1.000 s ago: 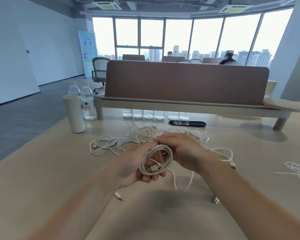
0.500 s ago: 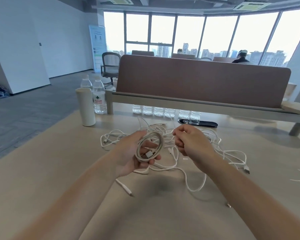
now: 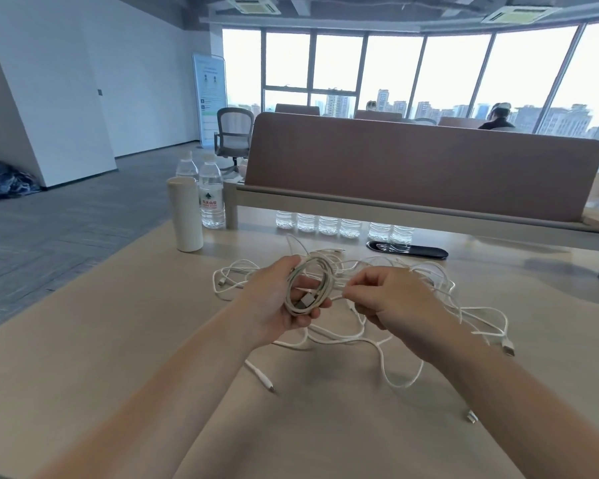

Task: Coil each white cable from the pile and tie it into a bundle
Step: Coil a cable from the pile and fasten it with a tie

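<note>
- Two bare forearms reach out from the bottom edge over the pale worktop, and both hands are raised a little above it.
- Loose plug ends lie nearest: a slim tip below the left wrist, and a small connector beside the right forearm.
- The left hand grips the coiled cable, a ring of several white turns held upright. The thumb lies across its top left, and the fingers curl behind and under it. A USB plug rests inside the lower part of the ring.
- The right hand is just beside the coil. Its fingers are curled in, with thumb and forefinger pinching a loose strand that runs off the coil's right edge.
- The pile of white cables sprawls on the worktop under and behind both hands. Its loops spread left, and right as far as a flat USB plug.
- Beyond the pile lies a black oval object.
- A white cylinder stands at the left with two water bottles behind it.
- A row of small bottles sits under the brown divider panel.
- Farther off are an office chair, a standing banner, a seated person and tall windows.
</note>
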Action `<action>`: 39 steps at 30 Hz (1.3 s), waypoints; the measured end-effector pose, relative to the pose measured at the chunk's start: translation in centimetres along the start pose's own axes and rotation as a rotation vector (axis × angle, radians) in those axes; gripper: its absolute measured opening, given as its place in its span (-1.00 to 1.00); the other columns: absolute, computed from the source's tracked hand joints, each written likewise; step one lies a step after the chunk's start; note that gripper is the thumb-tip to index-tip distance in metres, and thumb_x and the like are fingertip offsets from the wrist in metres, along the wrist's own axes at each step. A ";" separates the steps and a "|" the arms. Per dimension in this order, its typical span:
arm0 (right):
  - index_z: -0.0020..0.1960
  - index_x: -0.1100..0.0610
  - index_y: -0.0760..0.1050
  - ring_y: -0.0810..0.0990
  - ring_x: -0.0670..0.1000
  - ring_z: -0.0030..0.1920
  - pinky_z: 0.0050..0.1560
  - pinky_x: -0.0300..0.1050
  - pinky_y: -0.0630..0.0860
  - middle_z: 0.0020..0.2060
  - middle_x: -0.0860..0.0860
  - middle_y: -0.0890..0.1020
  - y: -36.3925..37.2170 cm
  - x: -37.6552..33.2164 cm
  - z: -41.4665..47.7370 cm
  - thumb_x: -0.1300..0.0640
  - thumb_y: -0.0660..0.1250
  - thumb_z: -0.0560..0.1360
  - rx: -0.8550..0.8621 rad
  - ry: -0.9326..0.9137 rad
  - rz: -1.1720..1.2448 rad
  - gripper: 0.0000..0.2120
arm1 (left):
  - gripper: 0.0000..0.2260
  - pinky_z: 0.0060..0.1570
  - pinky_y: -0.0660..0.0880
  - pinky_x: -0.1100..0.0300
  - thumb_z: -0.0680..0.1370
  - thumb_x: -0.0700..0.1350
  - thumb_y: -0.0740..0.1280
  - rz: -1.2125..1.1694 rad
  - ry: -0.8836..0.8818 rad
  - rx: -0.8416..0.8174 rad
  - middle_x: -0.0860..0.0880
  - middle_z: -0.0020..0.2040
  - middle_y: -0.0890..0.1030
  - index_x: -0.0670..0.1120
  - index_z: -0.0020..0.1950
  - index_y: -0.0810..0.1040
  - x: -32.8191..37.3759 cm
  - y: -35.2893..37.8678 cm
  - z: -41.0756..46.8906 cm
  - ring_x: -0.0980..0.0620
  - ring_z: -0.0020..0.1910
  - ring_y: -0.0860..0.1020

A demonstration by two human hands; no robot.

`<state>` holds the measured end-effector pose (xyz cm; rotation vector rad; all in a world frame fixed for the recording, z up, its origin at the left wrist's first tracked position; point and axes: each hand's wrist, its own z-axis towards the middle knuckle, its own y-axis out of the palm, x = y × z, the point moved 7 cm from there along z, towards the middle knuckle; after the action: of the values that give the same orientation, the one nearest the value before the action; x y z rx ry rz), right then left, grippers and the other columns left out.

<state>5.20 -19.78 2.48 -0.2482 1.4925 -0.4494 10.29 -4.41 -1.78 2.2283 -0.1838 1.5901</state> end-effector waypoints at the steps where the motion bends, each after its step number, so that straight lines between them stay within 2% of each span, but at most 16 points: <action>1: -0.11 0.24 0.61 0.35 -0.05 -0.50 -0.40 -0.20 0.30 -0.51 0.00 0.50 0.2 0.0 -0.1 0.21 0.40 0.52 -0.015 -0.014 0.004 -0.91 | -0.47 -0.42 0.34 0.19 0.66 0.09 0.10 0.002 0.002 -0.002 -0.30 -0.17 0.64 -0.37 0.24 0.54 0.0 0.1 0.0 -0.09 -0.40 0.50; 5: -0.10 0.21 0.61 0.36 0.01 -0.44 -0.32 -0.08 0.32 -0.48 0.04 0.55 0.7 0.1 -0.3 0.19 0.32 0.59 -0.049 -0.030 -0.032 -0.86 | -0.54 -0.39 0.33 0.16 0.67 0.08 0.10 -0.002 0.006 0.008 -0.29 -0.20 0.64 -0.29 0.05 0.57 0.1 0.1 -0.3 -0.10 -0.40 0.49; 10: -0.22 0.15 0.62 0.39 -0.02 -0.49 -0.31 -0.11 0.37 -0.55 -0.02 0.50 0.2 0.7 -0.1 0.20 0.28 0.56 0.058 0.017 -0.125 -0.78 | -0.55 -0.36 0.33 0.15 0.68 0.07 0.11 -0.027 0.017 0.042 -0.34 -0.16 0.64 -0.29 0.01 0.56 0.0 0.2 -0.1 -0.11 -0.40 0.49; 15: -0.21 0.28 0.55 0.31 -0.03 -0.60 -0.55 -0.27 0.24 -0.56 0.06 0.45 1.0 1.5 -0.1 0.32 0.20 0.56 0.018 0.166 0.135 -0.77 | -0.56 -0.35 0.31 0.13 0.67 0.04 0.08 -0.017 0.045 0.049 -0.36 -0.15 0.64 -0.31 0.04 0.56 -0.1 0.8 0.1 -0.11 -0.39 0.49; 21: -0.15 0.24 0.57 0.38 -0.03 -0.56 -0.55 -0.29 0.25 -0.51 0.06 0.50 1.9 1.3 -0.4 0.30 0.23 0.58 -0.041 0.234 0.304 -0.81 | -0.60 -0.38 0.31 0.15 0.66 0.02 0.12 0.062 0.081 0.029 -0.22 -0.32 0.60 -0.29 0.07 0.55 -0.5 1.7 0.0 -0.11 -0.40 0.50; 25: -0.10 0.20 0.56 0.43 -0.05 -0.57 -0.54 -0.29 0.26 -0.51 0.04 0.52 2.6 1.4 -0.5 0.23 0.22 0.64 -0.042 0.273 0.376 -0.80 | -0.68 -0.40 0.27 0.17 0.63 -0.02 0.09 0.095 0.120 -0.014 -0.20 -0.34 0.53 -0.19 -0.01 0.55 -0.6 2.3 0.1 -0.09 -0.42 0.45; 29: -0.09 0.16 0.55 0.34 -0.09 -0.60 -0.58 -0.33 0.23 -0.53 0.01 0.45 3.0 1.8 -0.7 0.18 0.21 0.67 -0.030 0.291 0.443 -0.79 | -0.67 -0.39 0.28 0.18 0.64 -0.01 0.08 0.135 0.139 -0.009 -0.20 -0.29 0.59 -0.17 -0.03 0.56 -0.8 2.4 0.0 -0.09 -0.38 0.47; 31: -0.13 0.19 0.55 0.30 -0.07 -0.59 -0.54 -0.29 0.21 -0.54 0.01 0.43 2.7 1.6 -0.6 0.17 0.22 0.67 -0.005 0.223 0.389 -0.77 | -0.67 -0.38 0.29 0.18 0.65 0.00 0.09 0.163 0.153 0.016 -0.18 -0.30 0.61 -0.16 -0.02 0.57 -0.7 2.4 -0.3 -0.10 -0.36 0.48; 34: -0.19 0.19 0.52 0.36 -0.01 -0.56 -0.43 -0.18 0.30 -0.56 0.03 0.48 2.1 1.1 -0.6 0.14 0.22 0.67 0.045 0.090 0.177 -0.71 | -0.67 -0.36 0.36 0.18 0.67 0.03 0.11 0.257 0.193 0.075 -0.14 -0.33 0.61 -0.18 0.05 0.54 -0.4 2.2 -0.4 -0.11 -0.33 0.51; 37: -0.21 0.18 0.48 0.41 0.01 -0.53 -0.35 -0.12 0.37 -0.51 0.09 0.55 2.0 0.8 -0.7 0.11 0.21 0.67 0.034 0.042 0.081 -0.69 | -0.72 -0.32 0.40 0.15 0.66 0.02 0.14 0.290 0.211 0.106 -0.18 -0.28 0.60 -0.17 0.01 0.49 -0.3 2.0 -0.3 -0.10 -0.33 0.52; 39: -0.22 0.18 0.45 0.44 0.01 -0.54 -0.38 -0.14 0.39 -0.49 0.12 0.58 1.9 0.8 -0.8 0.10 0.21 0.67 0.024 0.034 0.047 -0.69 | -0.75 -0.31 0.39 0.16 0.66 0.00 0.14 0.280 0.205 0.093 -0.19 -0.27 0.59 -0.15 -0.03 0.48 -0.3 2.0 -0.4 -0.08 -0.34 0.51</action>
<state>4.72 -18.32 0.91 -0.1868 1.5220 -0.4357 9.14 -6.06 -1.47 2.1628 -0.3849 2.0001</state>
